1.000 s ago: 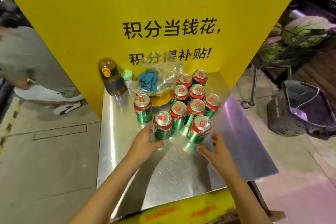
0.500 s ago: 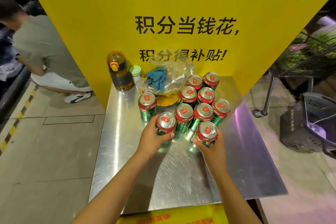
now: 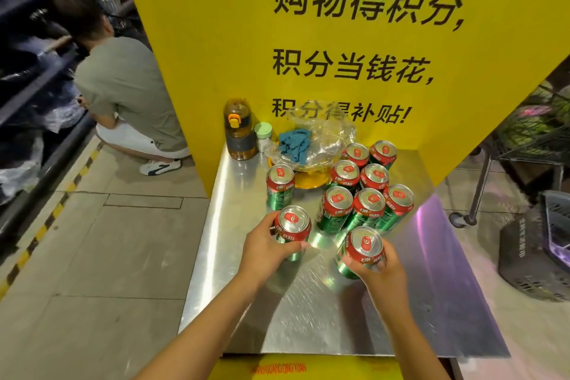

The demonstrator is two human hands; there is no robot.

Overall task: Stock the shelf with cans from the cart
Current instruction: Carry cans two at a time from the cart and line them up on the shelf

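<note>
Fingers of the left hand (image 3: 263, 248) curl round one red-and-green can (image 3: 292, 227); the right hand (image 3: 381, 271) grips another can (image 3: 364, 251), both upright on the steel surface (image 3: 401, 311) near the can cluster (image 3: 367, 191).

Yellow sign wall (image 3: 216, 40), grey tiled floor (image 3: 92, 256), striped floor edge (image 3: 46, 222).

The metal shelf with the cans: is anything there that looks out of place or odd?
Yes. At the back of the shiny metal shelf, among the red-and-green drink cans, stand an amber water bottle with an orange clasp, a small green-capped jar and a clear plastic bag holding a blue cloth. They look like personal items, not stock. No spill or dent shows.
</note>
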